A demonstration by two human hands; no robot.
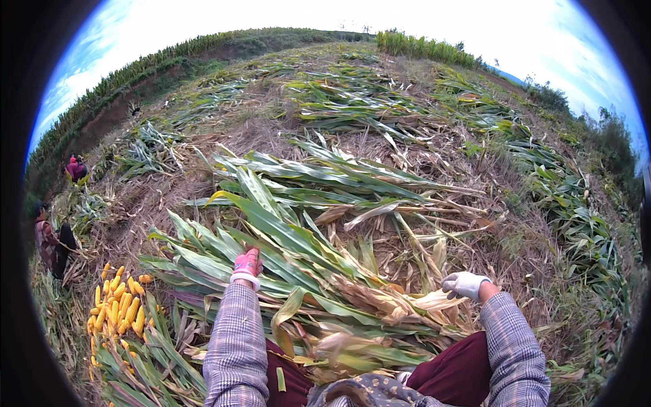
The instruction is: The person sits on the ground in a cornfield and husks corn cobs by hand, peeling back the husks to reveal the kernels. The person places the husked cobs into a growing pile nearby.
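Observation:
My left hand (pixel 247 265), in a pink glove with a white cuff, is over the green leaves of a heap of cut corn stalks (pixel 300 244); whether its fingers hold a leaf is unclear. My right hand (pixel 460 286), in a white knitted glove, is at the dry husks (pixel 438 300) on the right side of the heap, its fingers curled near their tips. Whether it grips a husk cannot be told. The stalks lie across the ground before my knees. Left of them is a pile of husked yellow corn cobs (pixel 119 310), partly under leaves.
A person (pixel 50 241) in a checked top is at the left edge, and a person in a pink top (pixel 76 169) is farther back. Rows of cut corn stalks (pixel 351 102) lie ahead and along the right (pixel 569 203). Dry stubble covers the slope between them.

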